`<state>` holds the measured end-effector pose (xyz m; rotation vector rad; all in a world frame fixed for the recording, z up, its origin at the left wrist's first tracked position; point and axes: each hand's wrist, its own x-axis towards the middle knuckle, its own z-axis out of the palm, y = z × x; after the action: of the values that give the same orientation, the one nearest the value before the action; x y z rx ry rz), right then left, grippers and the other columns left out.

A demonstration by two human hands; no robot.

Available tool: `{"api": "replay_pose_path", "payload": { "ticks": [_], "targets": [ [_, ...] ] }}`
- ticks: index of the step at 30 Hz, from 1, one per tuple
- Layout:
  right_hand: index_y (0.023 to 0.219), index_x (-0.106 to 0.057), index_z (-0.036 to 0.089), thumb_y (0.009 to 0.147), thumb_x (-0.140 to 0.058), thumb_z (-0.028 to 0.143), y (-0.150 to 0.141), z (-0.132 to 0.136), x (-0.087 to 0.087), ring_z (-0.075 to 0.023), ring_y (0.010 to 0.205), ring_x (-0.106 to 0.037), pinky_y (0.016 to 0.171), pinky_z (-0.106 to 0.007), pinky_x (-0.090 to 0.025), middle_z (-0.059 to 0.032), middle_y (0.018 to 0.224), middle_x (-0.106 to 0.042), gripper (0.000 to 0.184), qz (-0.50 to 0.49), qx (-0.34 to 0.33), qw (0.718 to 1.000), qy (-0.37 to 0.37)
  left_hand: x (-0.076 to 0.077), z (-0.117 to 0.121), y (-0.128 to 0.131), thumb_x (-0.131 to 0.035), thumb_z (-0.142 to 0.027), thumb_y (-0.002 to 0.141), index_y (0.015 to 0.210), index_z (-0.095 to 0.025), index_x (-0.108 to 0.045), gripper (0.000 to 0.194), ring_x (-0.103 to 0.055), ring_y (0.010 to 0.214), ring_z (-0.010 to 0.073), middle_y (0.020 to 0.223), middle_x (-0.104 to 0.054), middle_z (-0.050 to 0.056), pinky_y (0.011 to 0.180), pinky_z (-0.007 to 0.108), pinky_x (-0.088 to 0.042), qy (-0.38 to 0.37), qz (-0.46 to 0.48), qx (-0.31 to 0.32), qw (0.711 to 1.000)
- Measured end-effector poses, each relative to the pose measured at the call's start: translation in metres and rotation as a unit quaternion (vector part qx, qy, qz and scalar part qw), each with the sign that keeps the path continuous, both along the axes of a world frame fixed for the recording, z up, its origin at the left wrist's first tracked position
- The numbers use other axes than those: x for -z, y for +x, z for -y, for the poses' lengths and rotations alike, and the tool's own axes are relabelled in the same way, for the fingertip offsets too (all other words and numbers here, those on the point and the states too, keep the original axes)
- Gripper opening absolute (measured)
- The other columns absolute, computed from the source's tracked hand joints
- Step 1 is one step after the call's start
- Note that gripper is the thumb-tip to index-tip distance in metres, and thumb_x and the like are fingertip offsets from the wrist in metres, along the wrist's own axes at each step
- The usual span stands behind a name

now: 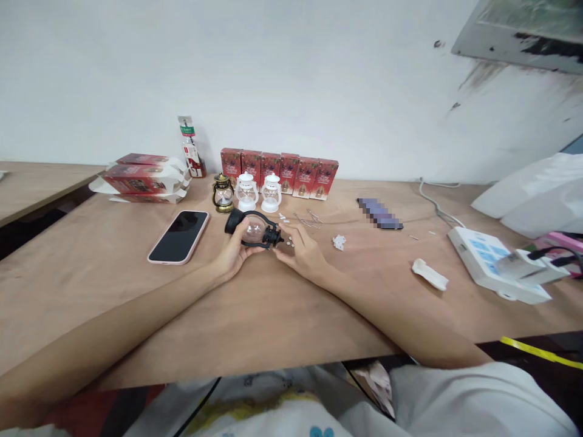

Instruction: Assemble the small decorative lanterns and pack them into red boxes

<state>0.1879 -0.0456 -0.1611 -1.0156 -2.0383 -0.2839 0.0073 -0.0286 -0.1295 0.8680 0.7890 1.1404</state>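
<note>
My left hand [231, 255] is closed around a small black lantern [254, 232] with a clear globe. The lantern lies on its side, base to the left and top to the right. By its top is my right hand [304, 252], thumb and fingers apart; whether a fingertip touches the lantern I cannot tell. Just behind stand a bronze-coloured lantern [223, 194] and two white lanterns, the left white one [246, 193] and the right white one [271, 194]. Tiny pale parts [289, 241] lie beside my right fingers, partly hidden.
Several red boxes [289, 175] stand along the wall; flattened red cartons [141, 179] and a bottle [195, 158] are left of them. A phone [179, 237] lies left. Wire pieces [310, 218], white bits [339, 243], a pixelated object [379, 213] and a power strip [492, 261] lie rightward.
</note>
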Motion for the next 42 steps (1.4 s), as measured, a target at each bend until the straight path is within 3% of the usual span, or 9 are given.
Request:
{"api": "replay_pose_path", "payload": {
  "ticks": [11,15,20,22,25,29,33,37,42],
  "targets": [
    [0.124,-0.047,0.017,0.081,-0.058,0.027,0.002,-0.003,-0.002,-0.0252,0.103,-0.060,0.089,-0.040,-0.053,-0.0122,0.107,-0.058,0.046,0.001,-0.008,0.999,-0.046,0.002,-0.001,-0.002,-0.062,-0.047,0.080,0.089,-0.019,-0.067,0.030,-0.066,0.089,0.0217,0.093,-0.071,0.006,0.066,0.028,-0.056,0.006,0.005,-0.003,1.000],
    [0.121,-0.049,0.014,0.079,-0.058,0.022,0.006,-0.007,-0.001,-0.0283,0.105,-0.058,0.091,-0.044,-0.051,-0.0153,0.110,-0.056,0.043,0.007,0.017,0.999,-0.027,0.004,0.001,0.002,-0.074,-0.040,0.068,0.095,-0.019,-0.064,0.036,-0.062,0.102,0.0243,0.103,-0.069,0.007,0.080,0.034,-0.055,0.046,0.015,-0.001,0.999],
    [0.121,-0.050,0.012,0.082,-0.048,0.014,0.009,-0.012,0.001,-0.0316,0.101,-0.057,0.088,-0.051,-0.050,-0.0171,0.104,-0.056,0.039,0.005,0.074,0.997,-0.017,0.008,0.005,0.007,-0.083,-0.029,0.054,0.095,-0.020,-0.060,0.049,-0.059,0.103,0.0218,0.101,-0.066,0.002,0.091,0.035,-0.047,0.163,-0.079,-0.110,0.977],
    [0.122,-0.051,0.010,0.087,-0.040,0.013,0.008,-0.012,0.002,-0.0294,0.097,-0.059,0.086,-0.048,-0.052,-0.0175,0.101,-0.057,0.036,0.010,0.085,0.996,0.009,0.010,0.005,0.006,-0.083,-0.027,0.051,0.090,-0.019,-0.058,0.047,-0.060,0.098,0.0203,0.094,-0.065,0.001,0.090,0.033,-0.046,0.200,-0.127,-0.141,0.961],
    [0.121,-0.055,0.012,0.093,-0.029,0.012,0.005,-0.010,0.004,-0.0253,0.094,-0.061,0.084,-0.042,-0.053,-0.0167,0.099,-0.059,0.038,0.030,0.088,0.993,0.071,0.011,0.005,0.004,-0.083,-0.025,0.048,0.085,-0.019,-0.056,0.046,-0.061,0.089,0.0188,0.086,-0.064,0.000,0.085,0.032,-0.046,0.228,-0.177,-0.129,0.949],
    [0.124,-0.054,0.011,0.092,-0.030,0.011,-0.004,0.001,0.003,-0.0244,0.101,-0.060,0.086,-0.040,-0.053,-0.0175,0.108,-0.061,0.039,0.080,0.038,0.982,0.164,0.011,0.005,0.004,-0.082,-0.026,0.050,0.086,-0.019,-0.057,0.045,-0.062,0.090,0.0197,0.086,-0.066,0.002,0.085,0.032,-0.046,0.241,-0.196,-0.069,0.948],
    [0.128,-0.046,0.000,0.087,-0.036,0.008,-0.013,0.011,-0.004,-0.0281,0.117,-0.053,0.085,-0.041,-0.052,-0.0229,0.122,-0.059,0.043,0.137,-0.031,0.964,0.227,0.015,0.002,0.003,-0.079,-0.027,0.053,0.096,-0.018,-0.056,0.050,-0.063,0.095,0.0207,0.096,-0.068,0.004,0.085,0.032,-0.048,0.244,-0.185,-0.063,0.950],
    [0.127,-0.051,0.006,0.088,-0.034,0.008,-0.018,0.017,-0.007,-0.0225,0.108,-0.057,0.083,-0.036,-0.051,-0.0171,0.129,-0.059,0.043,0.213,-0.079,0.955,0.190,0.024,-0.007,-0.002,-0.069,-0.024,0.060,0.088,-0.016,-0.056,0.032,-0.065,0.087,0.0224,0.089,-0.069,0.005,0.078,0.035,-0.052,0.283,-0.248,-0.059,0.925],
    [0.124,-0.056,0.007,0.087,-0.037,0.010,-0.018,0.016,-0.007,-0.0222,0.105,-0.059,0.086,-0.036,-0.051,-0.0163,0.132,-0.057,0.041,0.215,-0.073,0.966,0.123,0.024,-0.019,-0.011,-0.062,-0.020,0.063,0.090,-0.014,-0.057,0.028,-0.065,0.085,0.0261,0.090,-0.068,0.008,0.079,0.042,-0.053,0.347,-0.379,-0.036,0.857]
  ]
}}
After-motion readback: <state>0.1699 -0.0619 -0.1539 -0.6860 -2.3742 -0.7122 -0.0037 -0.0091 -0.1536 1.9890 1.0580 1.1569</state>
